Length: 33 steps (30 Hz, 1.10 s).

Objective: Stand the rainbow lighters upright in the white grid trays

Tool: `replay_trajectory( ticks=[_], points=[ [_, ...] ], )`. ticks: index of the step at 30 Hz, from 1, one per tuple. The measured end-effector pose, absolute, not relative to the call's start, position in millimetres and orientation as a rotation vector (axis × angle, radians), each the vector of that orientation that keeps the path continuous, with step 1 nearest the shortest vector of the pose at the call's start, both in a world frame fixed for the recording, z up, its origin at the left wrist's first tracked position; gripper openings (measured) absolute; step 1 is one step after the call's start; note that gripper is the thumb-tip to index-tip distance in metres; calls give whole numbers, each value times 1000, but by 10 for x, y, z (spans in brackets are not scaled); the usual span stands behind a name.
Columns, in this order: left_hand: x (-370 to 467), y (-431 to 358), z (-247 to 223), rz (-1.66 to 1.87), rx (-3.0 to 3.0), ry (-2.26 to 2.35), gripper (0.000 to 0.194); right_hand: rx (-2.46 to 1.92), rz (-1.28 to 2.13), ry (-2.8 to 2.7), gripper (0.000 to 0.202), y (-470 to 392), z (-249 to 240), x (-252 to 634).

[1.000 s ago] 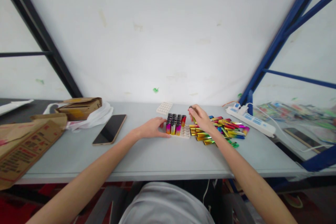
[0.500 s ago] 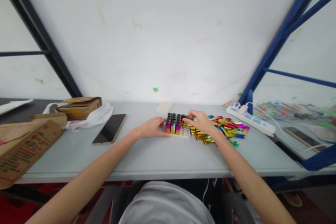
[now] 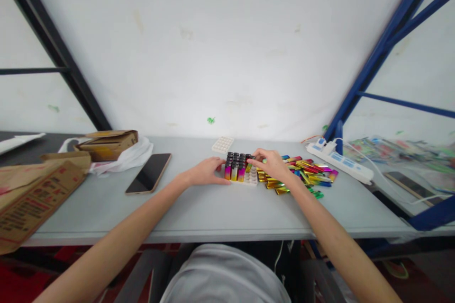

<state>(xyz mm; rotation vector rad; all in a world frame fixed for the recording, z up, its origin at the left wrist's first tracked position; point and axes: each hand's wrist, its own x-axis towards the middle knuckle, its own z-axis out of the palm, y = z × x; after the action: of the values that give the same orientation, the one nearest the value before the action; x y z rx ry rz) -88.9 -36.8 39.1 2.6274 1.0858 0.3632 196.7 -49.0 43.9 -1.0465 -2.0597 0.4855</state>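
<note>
Black-topped lighters with shiny pink, yellow and silver bodies stand upright in rows in a white tray. Bare sockets show at the tray's right side. My left hand clasps the tray's left end, with the thumb at the front corner and the fingers along the side by the lighters. My right hand pinches the top of a lighter above the right part of the tray, beside the filled rows. Its lower end is partly hidden. Right of the tray lies a loose pile of metallic-coloured lighters, partly behind my right hand.
A second white socketed tray lies near the wall. To the left are a phone, a white plastic bag and cardboard boxes. A power strip with cables lies at the right, near a blue metal frame.
My right hand and the lighter in its fingers have shifted very slightly lower onto the tray. My left hand stays in place.
</note>
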Motion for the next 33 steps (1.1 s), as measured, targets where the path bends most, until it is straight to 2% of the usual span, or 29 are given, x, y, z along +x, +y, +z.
replay_trajectory(
  ticks=[12, 16, 25, 33],
  points=[
    [-900, -354, 372, 366, 2643, 1066, 62, -1148, 399, -2203, 35, -441, 511, 2168],
    [-905, -346, 355, 376, 2657, 1050, 61, -1213, 257, -2227, 23, -365, 516, 2467],
    [-896, -348, 361, 368, 2658, 1063, 62, -1439, 350, -2498, 25, -317, 427, 2696],
    [-905, -339, 350, 385, 2652, 1067, 63, -1373, 378, -2421, 26, -353, 450, 2652]
  ],
)
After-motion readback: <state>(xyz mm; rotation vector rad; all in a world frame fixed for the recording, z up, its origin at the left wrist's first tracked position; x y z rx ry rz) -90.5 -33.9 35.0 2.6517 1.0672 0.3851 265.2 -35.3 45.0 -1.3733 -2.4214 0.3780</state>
